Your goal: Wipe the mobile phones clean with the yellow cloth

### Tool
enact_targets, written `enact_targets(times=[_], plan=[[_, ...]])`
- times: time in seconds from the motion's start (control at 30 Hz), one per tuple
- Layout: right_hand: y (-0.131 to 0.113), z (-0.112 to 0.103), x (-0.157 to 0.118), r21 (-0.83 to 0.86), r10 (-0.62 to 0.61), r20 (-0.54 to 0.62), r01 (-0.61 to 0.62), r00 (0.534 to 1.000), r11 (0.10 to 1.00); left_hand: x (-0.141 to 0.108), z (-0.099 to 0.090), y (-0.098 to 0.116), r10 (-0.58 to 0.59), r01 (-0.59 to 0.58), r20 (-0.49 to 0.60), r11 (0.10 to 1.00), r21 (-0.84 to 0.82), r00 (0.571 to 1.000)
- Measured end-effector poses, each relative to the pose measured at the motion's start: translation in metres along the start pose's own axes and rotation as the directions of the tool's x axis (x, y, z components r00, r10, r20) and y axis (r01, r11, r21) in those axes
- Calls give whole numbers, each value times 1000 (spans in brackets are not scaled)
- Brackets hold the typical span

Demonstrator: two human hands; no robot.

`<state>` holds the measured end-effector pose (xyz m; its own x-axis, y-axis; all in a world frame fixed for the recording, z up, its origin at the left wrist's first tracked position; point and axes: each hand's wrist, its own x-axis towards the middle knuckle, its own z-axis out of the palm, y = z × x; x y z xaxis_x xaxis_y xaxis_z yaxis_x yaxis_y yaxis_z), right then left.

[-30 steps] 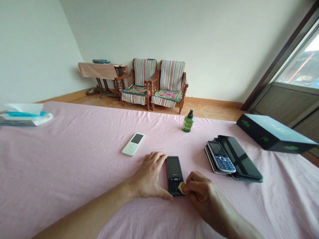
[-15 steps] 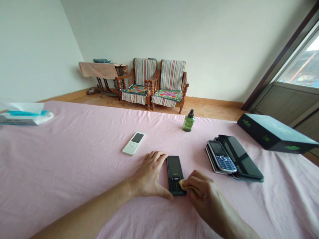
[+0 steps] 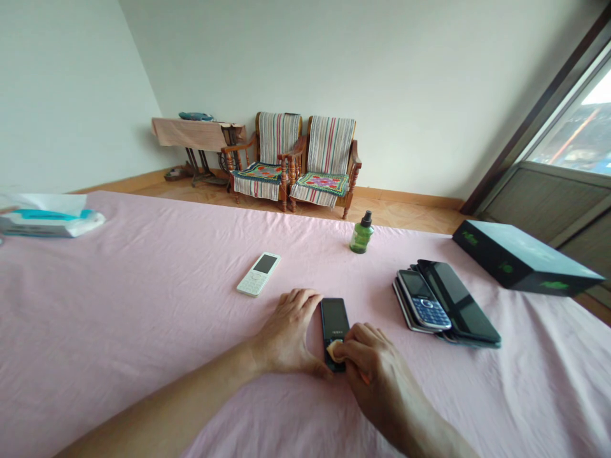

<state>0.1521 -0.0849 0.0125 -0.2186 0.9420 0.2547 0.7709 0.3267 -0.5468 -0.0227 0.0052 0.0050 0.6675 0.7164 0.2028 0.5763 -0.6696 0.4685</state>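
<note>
A dark keypad phone (image 3: 335,317) lies face up on the pink cloth (image 3: 191,254). My left hand (image 3: 289,334) spans its left side, fingertips at the upper left corner and thumb at the lower end. Pinched in my right hand (image 3: 375,362) is a small yellowish cloth (image 3: 334,350), pressed on the phone's keypad, which it partly covers. Beyond my left hand lies a white keypad phone (image 3: 258,274). To the right, a blue-and-silver keypad phone (image 3: 424,301) rests on top of other phones, beside a larger black phone (image 3: 461,302).
A green bottle with a black top (image 3: 361,234) stands near the far edge. A black box with a pale lid (image 3: 525,254) is at the right, a tissue pack (image 3: 52,219) at the far left. Two wooden chairs (image 3: 326,152) stand beyond.
My right hand has moved left with the yellowish cloth, from the keypad's right edge to its middle. My left hand has stayed nearly in place.
</note>
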Motion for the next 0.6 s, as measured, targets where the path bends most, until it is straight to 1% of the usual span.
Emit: enact_targets(times=[0.27,0.6], plan=[[-6,5,2,18,-35,27,35,999,999,-1,1,-1,24,-24,-7,1000,8,1000],[-7,6,2,-10,-67,15,67,998,998,0,-2,2,7,-7,13,1000,2,1000]])
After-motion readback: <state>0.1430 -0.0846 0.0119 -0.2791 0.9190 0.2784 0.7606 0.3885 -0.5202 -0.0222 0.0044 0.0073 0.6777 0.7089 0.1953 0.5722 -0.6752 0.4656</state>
